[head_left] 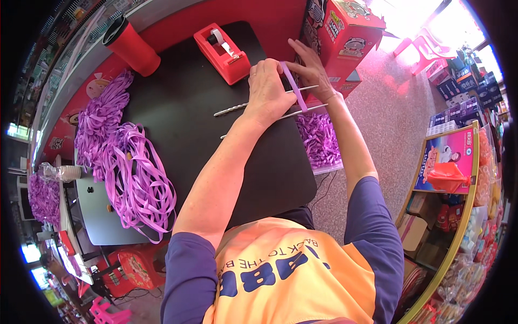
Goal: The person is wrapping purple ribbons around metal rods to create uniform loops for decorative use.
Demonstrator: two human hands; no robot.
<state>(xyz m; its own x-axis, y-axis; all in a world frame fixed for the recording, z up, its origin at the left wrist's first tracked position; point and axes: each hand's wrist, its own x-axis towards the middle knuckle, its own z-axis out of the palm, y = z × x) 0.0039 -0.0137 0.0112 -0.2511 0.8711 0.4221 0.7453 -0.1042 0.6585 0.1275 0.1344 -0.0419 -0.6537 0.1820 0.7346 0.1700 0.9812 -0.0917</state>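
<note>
My left hand (267,92) is closed around thin metal rods, which stick out on both sides of it above the black table. The rod (231,109) farther from me has a twisted-looking surface; a second rod (310,109) runs nearer to me. A strip of purple ribbon (294,86) crosses the rods just right of my left fingers. Beside that ribbon, my right hand (314,70) has its fingers stretched out and apart. Whether its thumb touches the ribbon is hard to make out. Below my right wrist, a clear bin holds many short purple ribbon pieces (318,137).
On the black table (205,167) stand a red tape dispenser (229,65) and a red tumbler (137,51). Bundles of looped purple ribbon (137,178) hang at the left edge, near a laptop (94,210). Red boxes (342,38) stand beyond my right hand. Shelves (431,216) line the right.
</note>
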